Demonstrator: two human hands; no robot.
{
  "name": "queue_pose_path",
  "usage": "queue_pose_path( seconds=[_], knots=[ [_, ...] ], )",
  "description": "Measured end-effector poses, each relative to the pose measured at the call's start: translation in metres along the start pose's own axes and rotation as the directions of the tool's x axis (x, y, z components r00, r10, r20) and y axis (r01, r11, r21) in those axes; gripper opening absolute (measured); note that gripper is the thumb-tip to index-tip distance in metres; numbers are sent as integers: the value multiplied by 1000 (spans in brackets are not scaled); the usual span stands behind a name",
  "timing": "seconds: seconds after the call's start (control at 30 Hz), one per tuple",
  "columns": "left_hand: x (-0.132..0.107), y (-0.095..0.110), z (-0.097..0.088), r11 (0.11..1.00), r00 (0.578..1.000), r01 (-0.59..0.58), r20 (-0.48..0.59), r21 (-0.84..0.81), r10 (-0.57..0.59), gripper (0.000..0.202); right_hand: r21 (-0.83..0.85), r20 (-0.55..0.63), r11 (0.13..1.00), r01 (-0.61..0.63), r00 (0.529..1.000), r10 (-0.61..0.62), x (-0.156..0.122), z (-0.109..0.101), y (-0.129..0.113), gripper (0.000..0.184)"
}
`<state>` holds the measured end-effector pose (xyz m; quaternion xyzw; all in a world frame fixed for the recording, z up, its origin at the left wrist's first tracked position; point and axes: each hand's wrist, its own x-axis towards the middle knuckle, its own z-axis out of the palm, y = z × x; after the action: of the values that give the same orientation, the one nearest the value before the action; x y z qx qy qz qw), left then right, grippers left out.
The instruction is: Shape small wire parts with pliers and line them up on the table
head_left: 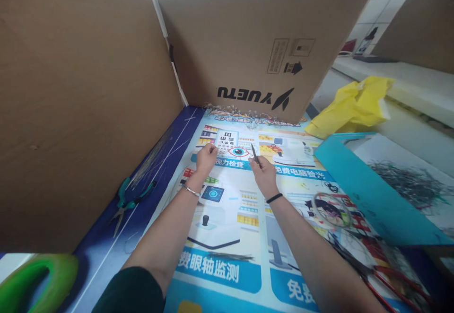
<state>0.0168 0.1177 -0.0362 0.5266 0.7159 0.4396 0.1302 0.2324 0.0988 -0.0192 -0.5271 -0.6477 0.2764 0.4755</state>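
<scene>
My left hand (206, 157) is closed in a loose fist over the printed poster (227, 237) that covers the table; what its fingers pinch is too small to make out. My right hand (261, 173) is closed on a thin metal tweezers (254, 153), tip pointing up and away. Both hands sit near the poster's eye-chart picture, a short gap between them. A silver bangle is on my left wrist, a black band on my right.
Tall cardboard walls (78, 105) stand at left and behind. Green-handled pliers (127, 202) and fine wires lie at left. A blue tray (369, 195) of tangled wires is at right, a yellow bag (351, 107) behind it, red-handled tools (386, 275) at lower right.
</scene>
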Motion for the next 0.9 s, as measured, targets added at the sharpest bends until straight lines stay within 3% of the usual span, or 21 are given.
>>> queue_pose_path(
  seconds=[0.33,0.53,0.57,0.7,0.8,0.9],
  knots=[
    [0,0,-1,1000,1000,-21,-1,17,21,9,-15,0,1000,3,1000,-3,0,-3,-2,33],
    [-8,21,-10,993,984,-98,-140,61,106,20,-70,-49,997,-14,999,10,7,-11,3,30],
    [-11,26,-11,990,984,-124,-120,67,132,19,-65,-55,998,-21,998,17,8,-11,4,30],
    [-27,45,-6,952,958,-274,126,137,257,22,-24,-72,999,-27,997,25,10,-11,6,30],
    [-38,53,2,916,923,-330,282,228,263,28,-23,-75,1000,-16,997,14,11,-10,7,31],
    [-42,57,7,897,903,-342,364,281,230,32,-28,-70,1000,-11,997,9,12,-10,8,31]
  ],
)
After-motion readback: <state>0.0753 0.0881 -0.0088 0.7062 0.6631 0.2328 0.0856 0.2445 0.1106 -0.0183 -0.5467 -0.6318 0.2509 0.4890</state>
